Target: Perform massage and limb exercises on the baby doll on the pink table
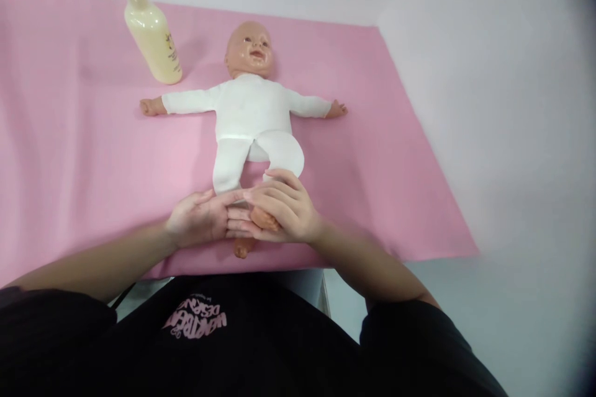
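A baby doll (252, 105) in a white suit lies on its back with its arms spread. One of its legs is bent inward, and my right hand (291, 208) curls over the foot (264, 218) of that leg, toes showing below my fingers. My left hand (200, 220) is turned palm up with its fingers stretched out, their tips reaching the same foot. Its thumb extends toward my right fingers. The doll's other foot (242, 248) pokes out below my hands, near the table's front edge. Part of both lower legs is hidden behind my hands.
A pale yellow pump bottle (153, 40) stands at the back left, close to the doll's outstretched arm. Pink cloth (372, 167) covers the table. White wall (503, 105) borders it at the back and right.
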The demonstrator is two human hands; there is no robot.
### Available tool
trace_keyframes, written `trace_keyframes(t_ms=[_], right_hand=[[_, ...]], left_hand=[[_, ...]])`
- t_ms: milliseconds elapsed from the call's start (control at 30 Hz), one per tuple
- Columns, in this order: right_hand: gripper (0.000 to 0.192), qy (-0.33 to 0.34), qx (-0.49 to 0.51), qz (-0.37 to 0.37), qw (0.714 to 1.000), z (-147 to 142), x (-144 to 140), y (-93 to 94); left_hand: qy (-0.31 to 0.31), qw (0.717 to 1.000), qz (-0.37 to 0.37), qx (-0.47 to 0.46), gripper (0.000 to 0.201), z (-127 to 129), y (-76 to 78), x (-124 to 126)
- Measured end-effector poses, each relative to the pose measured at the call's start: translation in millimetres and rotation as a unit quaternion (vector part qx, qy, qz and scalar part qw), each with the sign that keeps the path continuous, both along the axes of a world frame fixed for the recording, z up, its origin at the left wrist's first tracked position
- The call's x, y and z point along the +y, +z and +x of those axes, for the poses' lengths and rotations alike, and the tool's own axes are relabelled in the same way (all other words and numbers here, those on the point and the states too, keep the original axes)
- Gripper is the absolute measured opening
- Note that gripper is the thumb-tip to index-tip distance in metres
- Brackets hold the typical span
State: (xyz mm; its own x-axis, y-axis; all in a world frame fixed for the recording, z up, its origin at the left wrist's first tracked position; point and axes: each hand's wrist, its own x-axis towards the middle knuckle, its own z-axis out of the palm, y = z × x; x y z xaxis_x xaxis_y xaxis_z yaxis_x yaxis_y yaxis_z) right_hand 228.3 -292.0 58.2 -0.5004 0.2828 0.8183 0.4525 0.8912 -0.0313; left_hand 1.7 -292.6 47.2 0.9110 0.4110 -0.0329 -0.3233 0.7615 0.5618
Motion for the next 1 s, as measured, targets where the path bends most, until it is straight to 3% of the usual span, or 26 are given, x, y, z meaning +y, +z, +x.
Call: trace_keyframes(t_ms=[200, 400, 500, 633, 867, 1000], right_hand=[[0.034, 0.039, 0.028, -0.027, 0.999, 1.1, 1.3, 0.5], [0.047, 0.065, 0.03, -0.016, 0.997, 3.5, 4.4, -0.8], [0.042, 0.062, 0.06, -0.005, 0.996, 1.5, 6.1, 1.3], [0.05, 0.044, 0.092, -0.023, 0.994, -1.6, 5.0, 2.6], [0.014, 0.083, 0.108, -0.097, 0.986, -0.3, -1.6, 4.0], [0.017, 0.107, 0.102, -0.09, 0.985, 1.1, -1.7, 2.5]], left_hand=[[-0.027, 1.0, 0.007, -0.004, 0.074, 0.6, 1.3, -0.5], [-0.032, 0.999, 0.012, -0.002, 0.077, 0.8, 0.4, -2.1], [-0.031, 0.999, 0.006, 0.004, 0.077, -0.8, -0.9, -0.4], [-0.032, 0.999, -0.004, 0.007, 0.078, -2.9, -2.7, 0.8], [-0.044, 0.999, 0.0, -0.004, 0.081, -2.8, -2.0, -0.7], [-0.04, 0.999, -0.008, -0.018, 0.077, -0.9, 0.5, -1.7]])
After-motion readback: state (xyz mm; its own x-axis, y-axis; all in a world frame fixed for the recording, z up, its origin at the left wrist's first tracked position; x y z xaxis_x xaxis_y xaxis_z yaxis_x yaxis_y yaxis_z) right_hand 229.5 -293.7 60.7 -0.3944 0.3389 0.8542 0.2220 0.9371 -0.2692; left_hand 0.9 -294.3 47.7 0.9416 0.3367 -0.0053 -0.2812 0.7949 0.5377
